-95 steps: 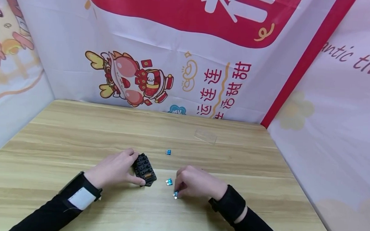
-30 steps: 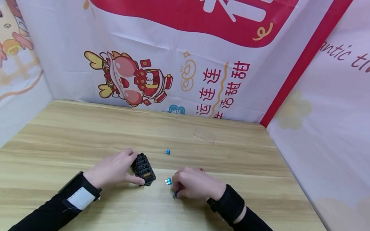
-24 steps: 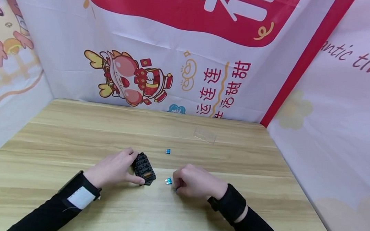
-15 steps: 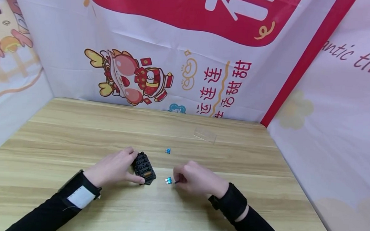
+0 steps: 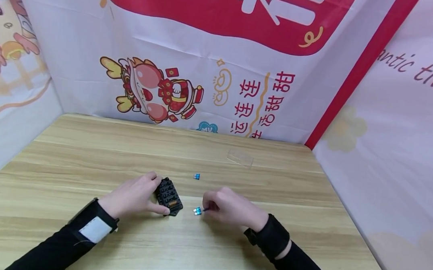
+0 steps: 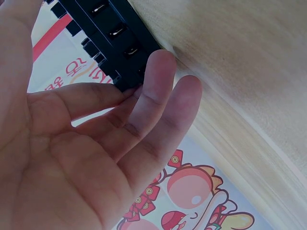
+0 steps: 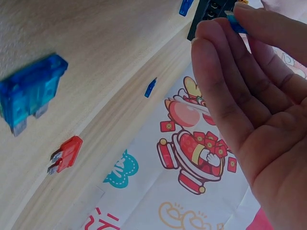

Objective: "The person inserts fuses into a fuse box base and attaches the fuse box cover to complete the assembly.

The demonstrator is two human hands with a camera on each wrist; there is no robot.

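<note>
My left hand [image 5: 135,196] grips a black fuse box [image 5: 168,196] on the table, thumb at its near end and fingers at its far end. One amber-brown fuse [image 5: 172,204] is seated in the box. My right hand [image 5: 233,208] pinches a small blue blade fuse [image 7: 236,23] between thumb and fingertips, to the right of the box. Just left of those fingertips lies another blue blade fuse [image 5: 197,211], its metal prongs pointing left. Farther back lies one more blue blade fuse [image 5: 197,176]. In the left wrist view, two fingers extend past the box end.
A clear plastic cover [image 5: 240,158] lies toward the back of the wooden table [image 5: 92,153]. The right wrist view also shows a red blade fuse [image 7: 67,153] and a large-looking blue fuse [image 7: 33,91] near that wrist. Printed cloth walls [image 5: 191,49] stand behind and at both sides.
The right hand has moved slightly away from the body, carrying its blue fuse up from the near spot to beside the other blue fuse. The left hand and fuse box stay put.
</note>
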